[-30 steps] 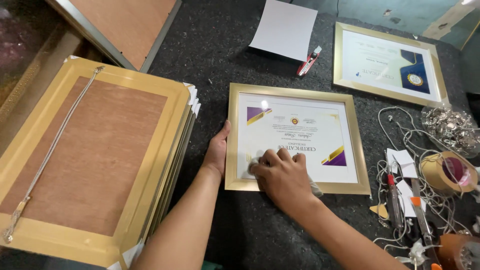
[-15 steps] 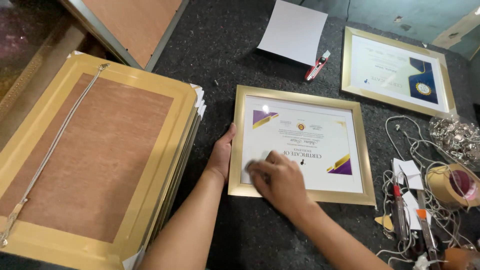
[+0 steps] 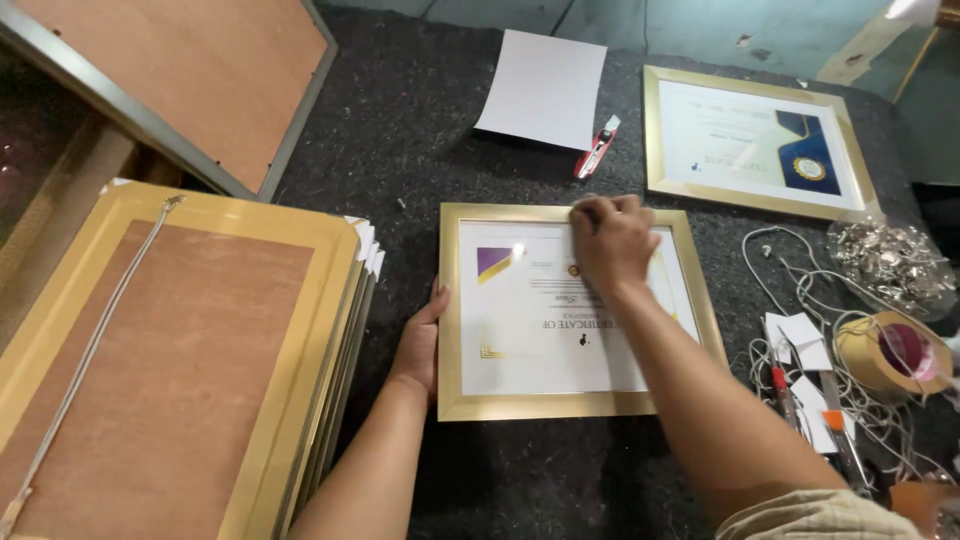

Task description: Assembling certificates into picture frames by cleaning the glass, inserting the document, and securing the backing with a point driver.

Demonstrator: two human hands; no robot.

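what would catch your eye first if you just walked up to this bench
The gold-framed certificate at the centre of the dark felt table, with the right hand pressed on its glass near the top edge and the left hand steadying its left side. Next, the tall stack of gold frames lying back-up at the left, and a second framed certificate at the upper right.
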